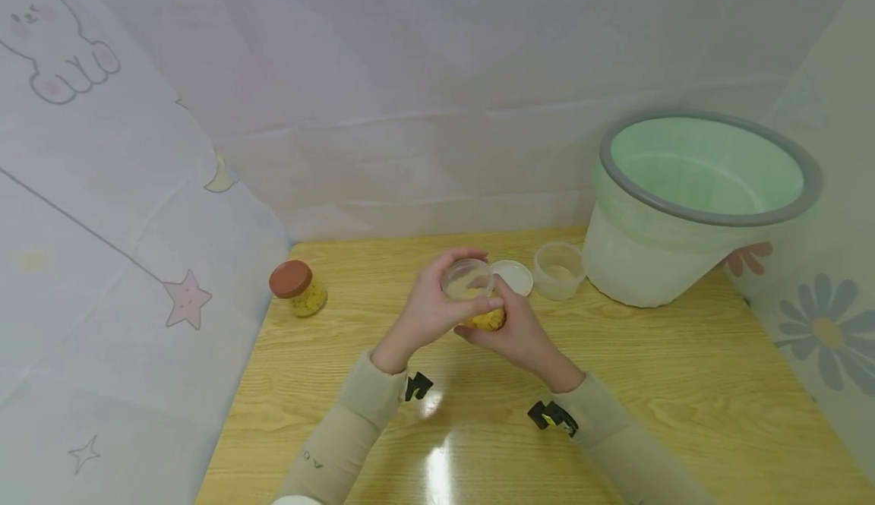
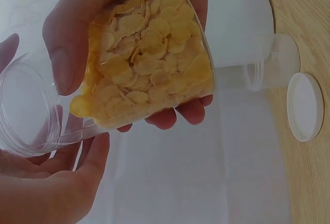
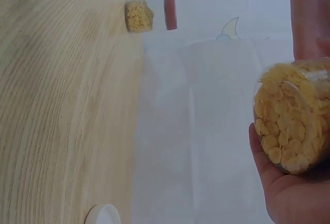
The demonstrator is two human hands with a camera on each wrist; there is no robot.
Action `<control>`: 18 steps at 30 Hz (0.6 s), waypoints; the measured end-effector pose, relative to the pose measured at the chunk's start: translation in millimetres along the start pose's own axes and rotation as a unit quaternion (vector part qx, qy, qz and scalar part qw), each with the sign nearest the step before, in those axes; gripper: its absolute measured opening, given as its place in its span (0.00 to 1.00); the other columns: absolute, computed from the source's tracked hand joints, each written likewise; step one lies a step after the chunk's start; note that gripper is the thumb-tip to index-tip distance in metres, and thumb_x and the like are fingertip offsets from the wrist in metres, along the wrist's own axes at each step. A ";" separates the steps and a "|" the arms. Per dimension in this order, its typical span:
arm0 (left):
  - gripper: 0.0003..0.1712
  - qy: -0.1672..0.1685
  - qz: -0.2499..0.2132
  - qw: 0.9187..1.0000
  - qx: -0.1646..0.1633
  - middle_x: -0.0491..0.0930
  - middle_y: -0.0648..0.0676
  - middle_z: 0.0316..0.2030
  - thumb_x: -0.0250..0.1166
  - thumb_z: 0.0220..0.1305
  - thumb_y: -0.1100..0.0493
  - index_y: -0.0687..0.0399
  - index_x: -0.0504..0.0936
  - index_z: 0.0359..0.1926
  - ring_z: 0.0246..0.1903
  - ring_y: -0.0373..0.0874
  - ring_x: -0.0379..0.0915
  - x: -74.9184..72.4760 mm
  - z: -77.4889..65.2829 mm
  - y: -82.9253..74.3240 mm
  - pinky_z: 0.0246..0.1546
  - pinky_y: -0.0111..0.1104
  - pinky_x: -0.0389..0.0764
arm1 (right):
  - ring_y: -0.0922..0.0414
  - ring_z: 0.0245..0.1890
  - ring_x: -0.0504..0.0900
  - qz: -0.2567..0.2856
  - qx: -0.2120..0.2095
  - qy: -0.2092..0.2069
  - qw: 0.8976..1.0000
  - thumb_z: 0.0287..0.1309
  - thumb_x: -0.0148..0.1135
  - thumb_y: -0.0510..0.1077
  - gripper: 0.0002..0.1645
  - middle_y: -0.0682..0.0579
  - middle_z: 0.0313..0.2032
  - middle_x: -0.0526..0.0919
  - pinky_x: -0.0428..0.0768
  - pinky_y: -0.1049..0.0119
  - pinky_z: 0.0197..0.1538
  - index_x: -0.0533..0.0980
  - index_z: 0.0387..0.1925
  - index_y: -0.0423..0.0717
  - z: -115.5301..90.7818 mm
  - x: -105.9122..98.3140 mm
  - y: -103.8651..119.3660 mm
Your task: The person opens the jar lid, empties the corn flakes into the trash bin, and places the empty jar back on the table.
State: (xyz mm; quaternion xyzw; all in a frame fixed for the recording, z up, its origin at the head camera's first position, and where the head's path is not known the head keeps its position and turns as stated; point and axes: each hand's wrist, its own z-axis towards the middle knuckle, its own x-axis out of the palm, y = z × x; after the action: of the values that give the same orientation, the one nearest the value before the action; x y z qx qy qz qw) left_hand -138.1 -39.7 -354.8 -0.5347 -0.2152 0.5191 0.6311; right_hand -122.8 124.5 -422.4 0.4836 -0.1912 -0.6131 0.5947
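Observation:
My left hand (image 1: 427, 300) curls its fingers and thumb round the clear upper part (image 1: 468, 277) of a jar. Lower down, my right hand (image 1: 517, 332) grips the section packed with corn flakes (image 2: 144, 54). The left wrist view shows a ringed clear rim (image 2: 28, 110) above the flakes; whether it is the jar's own mouth or a separate piece, I cannot tell. From the right wrist view, the flake-filled jar (image 3: 289, 123) is seen held up off the table, its base side showing. Fingers hide part of its wall.
At the table's left stands a jar of yellow food (image 1: 307, 298) under a reddish-brown lid (image 1: 290, 279). Behind the hands lies a white lid (image 1: 514, 280), beside a translucent tub (image 1: 557, 286). A large pale green bucket (image 1: 642, 254) stands at the back right. Patterned cloth walls surround the wooden table (image 1: 307, 406).

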 end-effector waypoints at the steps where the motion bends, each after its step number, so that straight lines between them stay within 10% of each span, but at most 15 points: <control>1: 0.32 0.001 0.003 1.000 0.000 0.76 0.51 0.50 0.74 0.49 0.61 0.55 0.73 0.55 0.51 0.56 0.70 0.1 0.2 -0.2 0.52 0.52 0.68 | 0.56 0.45 0.75 -0.001 -0.005 0.000 1.000 0.46 0.73 0.38 0.37 0.44 0.48 0.77 0.75 0.62 0.46 0.66 0.58 0.37 0.2 0.4 0.4; 18: 0.30 -0.078 0.020 0.996 0.024 0.74 0.56 0.50 0.76 0.45 0.62 0.56 0.76 0.52 0.54 0.48 0.67 -14.8 -0.7 -1.9 0.58 0.47 0.63 | 0.55 0.27 0.75 0.024 0.047 -0.011 0.999 0.45 0.74 0.39 0.31 0.50 0.33 0.76 0.78 0.62 0.27 0.68 0.51 0.46 -3.8 -4.5 -4.0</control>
State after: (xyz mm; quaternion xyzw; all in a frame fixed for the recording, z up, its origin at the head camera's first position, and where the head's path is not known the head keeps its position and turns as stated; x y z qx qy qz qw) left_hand -142.2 -52.9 -349.1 -0.4817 -0.2400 0.5767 0.6146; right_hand -122.6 130.7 -425.8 0.4992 -0.2377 -0.5948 0.5835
